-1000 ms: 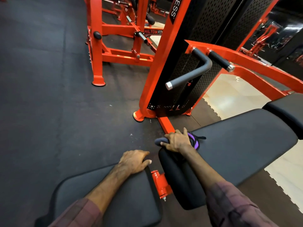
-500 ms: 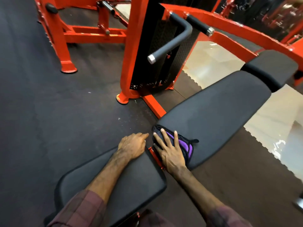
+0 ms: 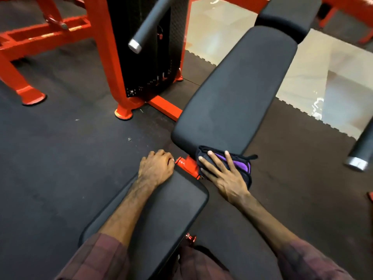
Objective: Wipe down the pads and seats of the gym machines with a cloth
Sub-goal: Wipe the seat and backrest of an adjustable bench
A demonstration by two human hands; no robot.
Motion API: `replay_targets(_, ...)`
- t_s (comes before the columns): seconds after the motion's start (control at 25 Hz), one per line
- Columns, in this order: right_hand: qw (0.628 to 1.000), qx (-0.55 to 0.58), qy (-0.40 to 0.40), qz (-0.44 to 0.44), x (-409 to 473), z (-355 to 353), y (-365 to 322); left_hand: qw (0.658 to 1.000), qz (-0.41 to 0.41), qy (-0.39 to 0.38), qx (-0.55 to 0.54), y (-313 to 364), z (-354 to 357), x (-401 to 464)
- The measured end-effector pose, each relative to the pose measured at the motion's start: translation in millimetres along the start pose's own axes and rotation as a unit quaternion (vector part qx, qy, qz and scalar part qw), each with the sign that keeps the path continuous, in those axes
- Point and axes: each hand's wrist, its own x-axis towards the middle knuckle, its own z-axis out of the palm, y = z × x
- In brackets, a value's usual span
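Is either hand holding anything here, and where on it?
Right hand presses flat on the folded cloth atop the back pad's lower end. Left hand rests on the seat pad edge, gripping nothing.

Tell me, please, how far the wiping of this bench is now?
Done: nothing shows as finished; no pad looks visibly wiped. In hand: the right hand presses the cloth flat on the near end of the long back pad, while the left hand rests on the seat pad. Left: most of the back pad, the top pad and probably the seat.
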Motion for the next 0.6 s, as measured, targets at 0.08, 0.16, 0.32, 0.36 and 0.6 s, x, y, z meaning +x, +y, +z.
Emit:
replay_targets(0.08, 1.0, 0.014, -0.007, 0.0, 19, -3, -3, 0.999, 0.036, -0.005, 0.021, 8, 0, 4)
replay_targets(0.16, 1.0, 0.021, -0.014, -0.006, 47, -10, -11, 0.995, 0.089, -0.02, 0.04, 18, 0, 10)
replay_targets(0.32, 1.0, 0.004, 0.001, 0.003, 6, -3, -1, 0.988, 0.147, -0.032, 0.037, 23, 12, 4)
replay_targets(0.36, 0.999, 0.018, 0.016, 0.022, -15, -3, 1, 0.988, 0.152, -0.02, 0.031, 20, 15, 2)
replay_targets(0.6, 0.759, 0.444, 0.216, 0.424, -25, -3, -40, 0.992, 0.094, 0.04, -0.071, 47, 20, 5)
